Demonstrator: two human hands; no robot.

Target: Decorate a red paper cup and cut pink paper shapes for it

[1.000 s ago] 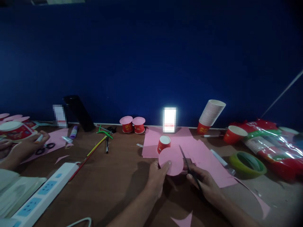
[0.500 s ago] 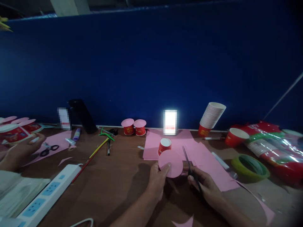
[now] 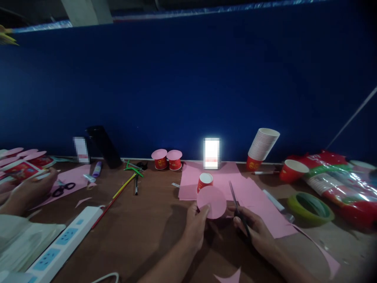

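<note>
Between thumb and fingers, my left hand (image 3: 196, 224) pinches a round pink paper disc (image 3: 212, 202) by its left edge. My right hand (image 3: 255, 226) grips black-handled scissors (image 3: 235, 196), blades pointing up and away, just right of the disc. Whether the blades are fully closed is hard to tell. Behind the disc an upturned red paper cup (image 3: 205, 181) stands on a stack of pink paper sheets (image 3: 188, 184). A longer pink sheet (image 3: 265, 214) lies beyond my right hand. Two red cups topped with pink discs (image 3: 167, 160) stand farther back to the left.
A stack of paper cups (image 3: 263, 145), a red cup (image 3: 294, 171), yellow-green tape (image 3: 310, 208) and a plastic-wrapped pack (image 3: 344, 188) stand right. Left are a power strip (image 3: 64, 243), black scissors (image 3: 64, 190) and another person's hand (image 3: 35, 188) holding a cup. Pink scraps (image 3: 229, 277) lie in front.
The pink disc in my left hand has tilted slightly, its lower edge a little higher. The scissors have barely moved. At left, the other person's hand and cup have shifted slightly.
</note>
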